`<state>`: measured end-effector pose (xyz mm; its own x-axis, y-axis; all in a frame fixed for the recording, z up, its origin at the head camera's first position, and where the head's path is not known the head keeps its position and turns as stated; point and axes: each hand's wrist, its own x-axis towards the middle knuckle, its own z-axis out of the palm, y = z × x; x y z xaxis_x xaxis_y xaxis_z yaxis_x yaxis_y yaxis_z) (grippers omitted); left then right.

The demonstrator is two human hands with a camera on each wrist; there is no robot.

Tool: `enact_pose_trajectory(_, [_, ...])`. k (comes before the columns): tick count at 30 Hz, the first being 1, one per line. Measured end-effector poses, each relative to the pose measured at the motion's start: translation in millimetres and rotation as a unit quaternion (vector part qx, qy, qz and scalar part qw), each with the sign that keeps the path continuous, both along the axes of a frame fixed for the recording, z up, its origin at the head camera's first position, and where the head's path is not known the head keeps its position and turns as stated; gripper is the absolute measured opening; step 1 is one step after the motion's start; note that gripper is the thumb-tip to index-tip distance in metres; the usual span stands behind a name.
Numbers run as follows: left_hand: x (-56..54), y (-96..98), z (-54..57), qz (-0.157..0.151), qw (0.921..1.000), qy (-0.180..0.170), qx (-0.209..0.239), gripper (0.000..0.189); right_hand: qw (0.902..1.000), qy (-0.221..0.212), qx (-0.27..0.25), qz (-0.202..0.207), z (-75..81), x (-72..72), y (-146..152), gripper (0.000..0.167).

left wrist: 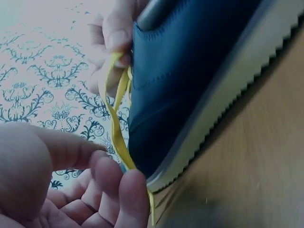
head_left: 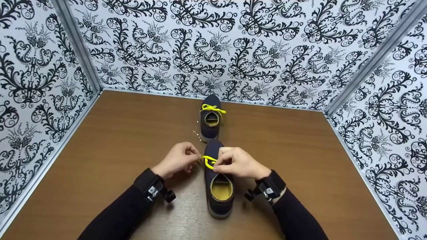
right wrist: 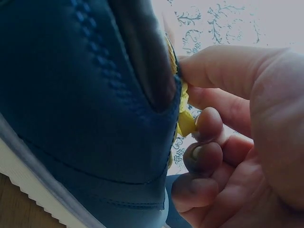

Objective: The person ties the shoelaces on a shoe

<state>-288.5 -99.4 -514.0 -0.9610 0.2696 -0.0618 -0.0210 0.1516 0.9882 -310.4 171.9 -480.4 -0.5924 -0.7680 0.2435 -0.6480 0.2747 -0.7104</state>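
Note:
A dark shoe (head_left: 218,208) stands on the table with its toe pointing away from me and its tan insole showing. Its yellow shoelace (head_left: 209,157) forms a loop over the front of the shoe. At the shoe's left side, my left hand (head_left: 178,160) pinches the lace between thumb and fingers, and a loose end hangs below the fingers in the left wrist view. My right hand (head_left: 241,163) is over the lacing, pinching the lace close to the shoe's opening. In the right wrist view, that hand's fingers are curled beside the yellow lace (right wrist: 186,124).
Beyond the near shoe, a matching dark shoe (head_left: 208,134) stands with its yellow lace tied in a bow (head_left: 211,108). Small pale bits lie to its left. Patterned panels (head_left: 213,50) wall in the brown table (head_left: 140,123) at the back and both sides.

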Motion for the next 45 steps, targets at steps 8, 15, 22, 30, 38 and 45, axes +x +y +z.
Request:
enact_pose_trajectory(8, [-0.4,4.4,-7.7,-0.028,0.9943,0.076,-0.069,0.013,1.0000,-0.001,0.004,-0.003,-0.3,-0.7,0.5,0.014])
enact_pose_trajectory(15, [-0.4,4.8,-6.8,-0.025,0.9870,0.116,-0.108,0.005,1.0000,0.003,0.004,0.002,-0.6,0.4,0.5,0.003])
enact_pose_trajectory(22, [2.5,-2.1,10.3,-0.063,0.9724,0.151,-0.166,0.005,0.9997,-0.023,0.005,-0.009,0.5,1.4,0.7,0.005])
enact_pose_trajectory(30, [14.5,-6.9,30.8,-0.149,0.9560,0.164,-0.192,0.013,0.9979,-0.063,-0.002,-0.014,2.2,2.0,1.3,0.004])
enact_pose_trajectory(38, [20.1,-7.0,40.2,-0.194,0.9516,0.151,-0.185,0.015,0.9962,-0.086,0.005,-0.013,3.3,1.2,2.8,0.001])
enact_pose_trajectory(45, [21.1,-6.9,41.7,-0.213,0.9466,0.153,-0.188,0.016,0.9955,-0.094,-0.004,0.005,1.7,0.6,2.3,0.007])
